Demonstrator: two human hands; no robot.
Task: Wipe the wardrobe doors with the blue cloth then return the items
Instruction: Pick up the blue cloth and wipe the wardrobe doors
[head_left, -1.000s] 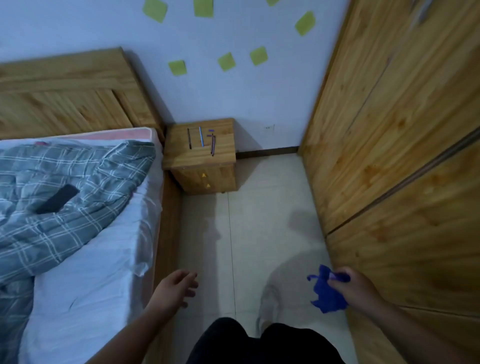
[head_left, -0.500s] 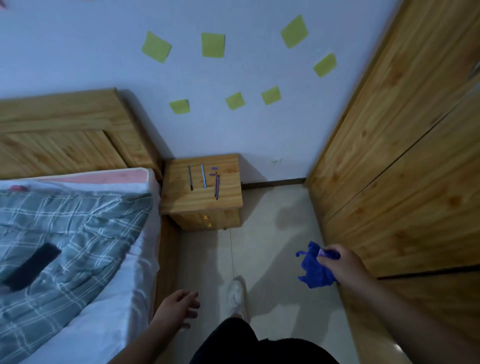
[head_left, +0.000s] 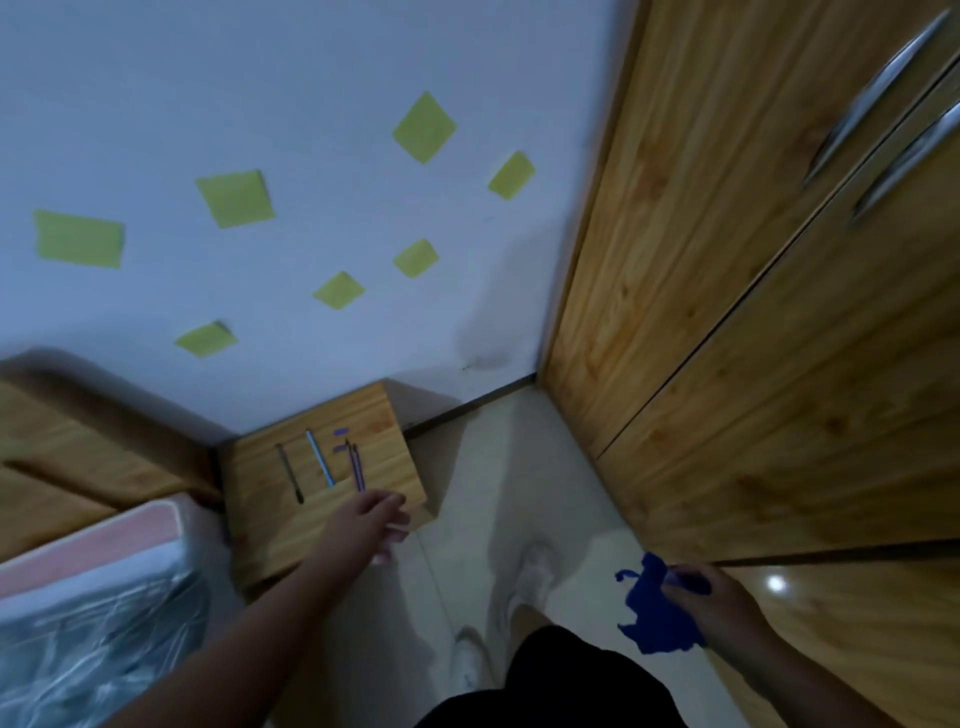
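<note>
The blue cloth hangs bunched in the right hand, whose fingers are curled round its upper edge. It is low down, just beside the wardrobe doors but not touching the wood.

The left hand has come forward in the last second. It hung by the edge of the bed; now it reaches over the front corner of the bedside table, fingers loosely stretched and holding nothing. It is near the lower ends of the black pen, the blue pen and the purple pen lying side by side on top. The view has also closed in on the table and tipped upward, so the person has stepped toward it. The cloth has stayed in the same grip throughout.

I judge that no wiping is under way; the person is heading for the table, perhaps to put things back.

No writing can be read: the green sticky notes on the wall look blank, and the metal door handles show no brand.
</note>
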